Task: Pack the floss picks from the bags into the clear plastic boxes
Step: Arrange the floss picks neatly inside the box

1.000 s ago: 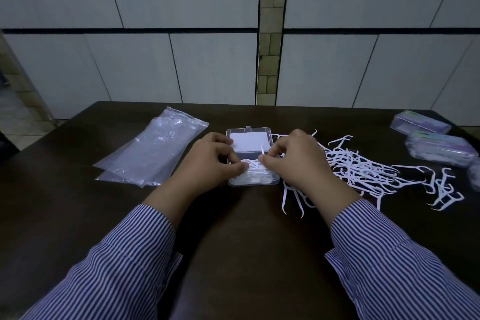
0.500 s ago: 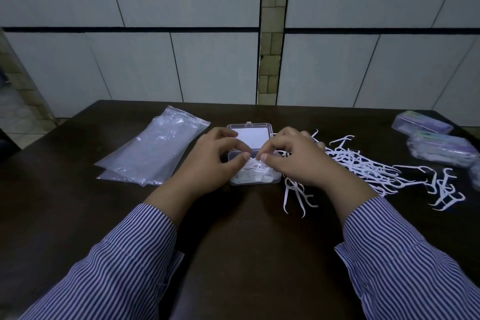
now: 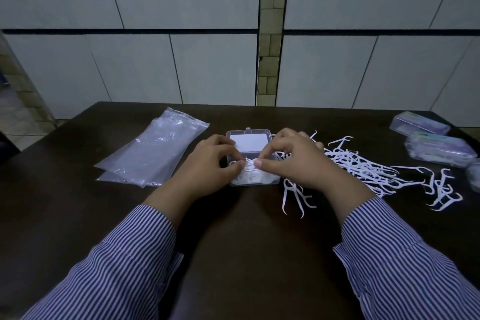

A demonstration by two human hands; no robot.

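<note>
Open clear box [image 3: 250,143] holds white floss picks [image 3: 249,179]. Left hand [image 3: 213,163] and right hand [image 3: 298,161] pinch picks inside; grip detail unclear.

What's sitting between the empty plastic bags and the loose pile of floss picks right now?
In the head view, the open clear box partly filled with picks, with the left hand and right hand over it.

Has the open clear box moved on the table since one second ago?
No. The open clear box remains the same distance right of the empty bags.
</note>
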